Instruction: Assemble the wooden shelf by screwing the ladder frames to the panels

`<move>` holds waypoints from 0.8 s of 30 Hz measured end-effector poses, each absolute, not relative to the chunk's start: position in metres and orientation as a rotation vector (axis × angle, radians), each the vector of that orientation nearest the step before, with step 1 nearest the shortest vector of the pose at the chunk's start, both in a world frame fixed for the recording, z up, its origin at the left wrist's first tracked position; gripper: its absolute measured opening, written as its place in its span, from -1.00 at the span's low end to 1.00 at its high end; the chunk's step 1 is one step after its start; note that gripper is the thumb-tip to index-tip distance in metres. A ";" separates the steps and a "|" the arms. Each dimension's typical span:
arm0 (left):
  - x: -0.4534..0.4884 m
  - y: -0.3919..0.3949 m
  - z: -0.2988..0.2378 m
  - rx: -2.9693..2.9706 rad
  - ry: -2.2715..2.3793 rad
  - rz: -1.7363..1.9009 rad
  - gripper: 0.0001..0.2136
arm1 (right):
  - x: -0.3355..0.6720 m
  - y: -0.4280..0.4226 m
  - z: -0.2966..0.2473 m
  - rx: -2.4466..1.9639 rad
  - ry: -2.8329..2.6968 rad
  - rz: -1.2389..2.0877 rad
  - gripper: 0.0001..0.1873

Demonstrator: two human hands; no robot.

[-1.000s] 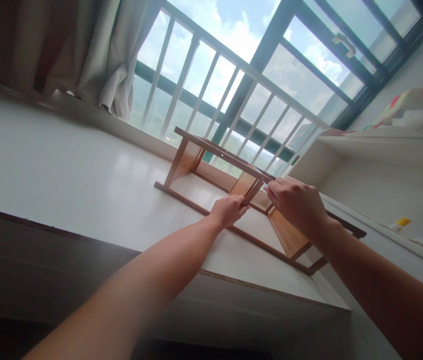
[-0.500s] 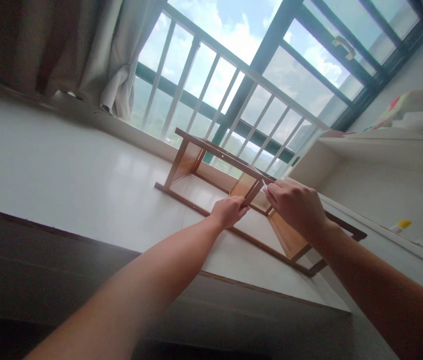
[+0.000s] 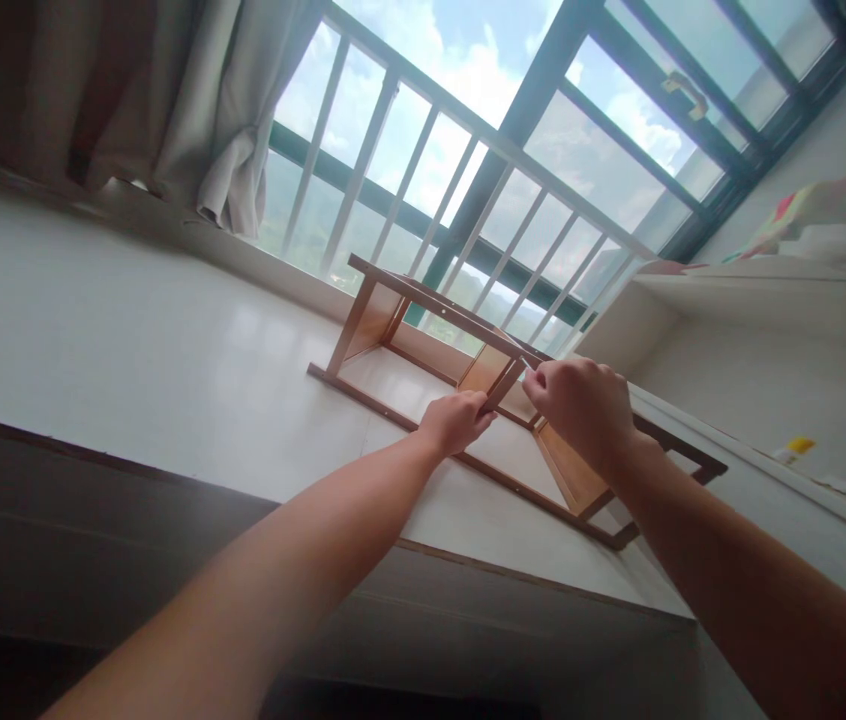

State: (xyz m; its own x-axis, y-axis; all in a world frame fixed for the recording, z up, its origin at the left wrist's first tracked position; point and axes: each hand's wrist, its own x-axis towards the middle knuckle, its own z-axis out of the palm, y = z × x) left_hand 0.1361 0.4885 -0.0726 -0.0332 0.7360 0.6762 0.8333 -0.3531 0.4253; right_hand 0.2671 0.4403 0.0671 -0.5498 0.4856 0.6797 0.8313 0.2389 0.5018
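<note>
A light wooden frame (image 3: 363, 325) of slats and rails stands on a white window ledge (image 3: 153, 350). My left hand (image 3: 457, 420) is closed around an upright slat near the frame's middle. My right hand (image 3: 580, 405) is closed in a pinch on a small thin tool whose tip shows at the frame's top rail (image 3: 438, 300), just right of the left hand. What the tool is I cannot make out.
Behind the frame runs a white railing (image 3: 423, 170) in front of a large dark-framed window. A bunched curtain (image 3: 243, 130) hangs at the left. At the right a white shelf (image 3: 768, 275) carries folded cloth, and a small yellow-capped item (image 3: 794, 448) lies below it.
Both hands stay on the frame. My right hand has shifted slightly left and up at the top rail; the view has barely moved.
</note>
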 end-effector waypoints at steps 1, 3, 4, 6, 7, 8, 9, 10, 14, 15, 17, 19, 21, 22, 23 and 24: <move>0.136 0.488 -0.072 -2.107 -1.726 -1.346 -0.69 | 0.267 0.444 0.066 -1.218 -2.122 -1.101 -0.64; 0.136 0.487 -0.070 -2.117 -1.731 -1.348 -0.69 | 0.266 0.453 0.061 -1.218 -2.117 -0.667 -0.64; 0.136 0.486 -0.069 -2.122 -1.728 -1.349 -0.69 | 0.265 0.456 0.058 -1.203 -2.088 -0.381 -0.65; 0.135 0.485 -0.067 -2.131 -1.726 -1.350 -0.69 | 0.260 0.462 0.050 -1.138 -1.927 0.213 -0.67; 0.134 0.484 -0.067 -2.134 -1.727 -1.348 -0.70 | 0.257 0.464 0.046 -1.095 -1.806 0.473 -0.69; 0.134 0.484 -0.066 -2.136 -1.727 -1.344 -0.70 | 0.252 0.464 0.043 -1.050 -1.678 0.696 -0.71; 0.134 0.483 -0.065 -2.141 -1.722 -1.340 -0.69 | 0.248 0.464 0.040 -1.004 -1.559 0.889 -0.74; 0.133 0.483 -0.064 -2.148 -1.712 -1.338 -0.68 | 0.243 0.462 0.037 -0.955 -1.453 1.060 -0.77; 0.135 0.482 -0.063 -2.162 -1.697 -1.370 -0.66 | 0.227 0.459 0.026 -0.743 -1.170 1.469 -0.87; 0.135 0.483 -0.064 -2.156 -1.715 -1.376 -0.68 | 0.224 0.460 0.022 -0.714 -1.164 1.477 -0.86; 0.134 0.483 -0.065 -2.138 -1.755 -1.372 -0.72 | 0.222 0.463 0.011 -0.703 -1.259 1.368 -0.79; 0.132 0.485 -0.065 -2.107 -1.775 -1.371 -0.75 | 0.224 0.468 -0.002 -0.723 -1.461 1.091 -0.69; 0.127 0.485 -0.065 -2.052 -1.802 -1.379 -0.73 | 0.231 0.472 -0.017 -0.736 -1.677 0.707 -0.63; 0.124 0.485 -0.064 -2.015 -1.825 -1.377 -0.71 | 0.236 0.473 -0.025 -0.737 -1.763 0.523 -0.62; 0.122 0.485 -0.064 -1.971 -1.851 -1.370 -0.67 | 0.240 0.475 -0.033 -0.736 -1.824 0.371 -0.62; 0.119 0.484 -0.063 -1.925 -1.872 -1.361 -0.64 | 0.245 0.477 -0.041 -0.732 -1.856 0.266 -0.63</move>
